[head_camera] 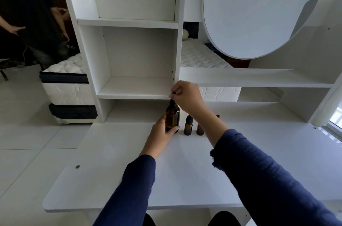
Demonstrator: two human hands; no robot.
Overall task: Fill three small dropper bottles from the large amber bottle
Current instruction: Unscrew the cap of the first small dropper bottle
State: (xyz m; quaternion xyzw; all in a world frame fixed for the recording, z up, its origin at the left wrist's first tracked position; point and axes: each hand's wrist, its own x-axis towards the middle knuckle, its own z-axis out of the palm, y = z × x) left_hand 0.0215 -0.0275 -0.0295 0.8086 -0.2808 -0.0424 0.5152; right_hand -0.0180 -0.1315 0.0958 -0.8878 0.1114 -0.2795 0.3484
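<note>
1. Large amber bottle (172,119) stands upright on the desk (118,179); left hand (162,133) grips its lower body.
2. Right hand (187,96) pinches its black cap (172,104); judged the opening step.
3. Small dropper bottles (188,126) stand just right of it; next move calls for lifting the cap straight up.

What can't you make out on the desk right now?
All head view.
Most of third small bottle: right forearm covers all but its tip.
Top of second small bottle: hidden by the same forearm.
Fill level of large amber bottle: unreadable through dark glass, left hand around its base.
Whether cap is unscrewed: right hand pinches it, seam too small.
</note>
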